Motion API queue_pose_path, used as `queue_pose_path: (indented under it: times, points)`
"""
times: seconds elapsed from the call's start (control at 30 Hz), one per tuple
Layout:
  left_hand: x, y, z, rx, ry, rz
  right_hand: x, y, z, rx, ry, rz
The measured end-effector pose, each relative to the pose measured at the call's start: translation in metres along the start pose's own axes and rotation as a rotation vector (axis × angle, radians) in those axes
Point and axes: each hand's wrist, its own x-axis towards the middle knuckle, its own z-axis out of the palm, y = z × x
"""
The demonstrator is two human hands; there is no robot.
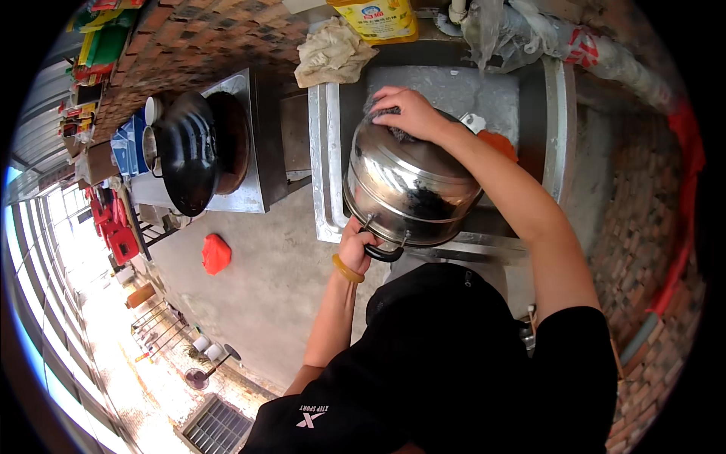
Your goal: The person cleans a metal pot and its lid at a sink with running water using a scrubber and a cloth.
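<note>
A large stainless-steel pot [408, 187] lies tilted over a metal sink [326, 187], its outer base turned up and away from me. My left hand [356, 247] grips the pot's black side handle [384, 252] at the near rim. On the pot's base, my right hand [409, 110] presses a dark steel-wool scourer [400, 134], the fingers curled over it. Dark stains mark the pot's side. Beyond the pot, partly hidden by it and my right arm, are an orange item [498, 144] and a whitish item [473, 122] in the sink.
A crumpled beige cloth [333, 52] and a yellow detergent jug [379, 20] stand at the sink's far edge. Left of the sink, a black wok [190, 153] leans on a steel stove [249, 142]. A red plastic bag [216, 253] lies on the floor. A plastic-wrapped pipe [607, 59] runs at far right.
</note>
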Motion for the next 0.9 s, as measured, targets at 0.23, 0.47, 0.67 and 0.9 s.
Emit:
queue_pose_path:
  times: [0.23,0.47,0.67,0.9]
  points:
    - [0.013,0.016,0.021,0.093,-0.039,-0.002,-0.007,0.084,-0.034,-0.198,0.185,0.154]
    - [0.008,0.022,0.018,0.063,0.021,0.011,-0.038,-0.006,-0.02,0.035,0.151,-0.002]
    - [0.013,0.035,0.026,0.117,0.012,-0.013,-0.074,0.107,-0.046,-0.19,0.315,0.215]
    - [0.02,0.039,0.027,0.185,-0.04,-0.034,-0.062,0.072,-0.049,-0.012,0.374,0.297]
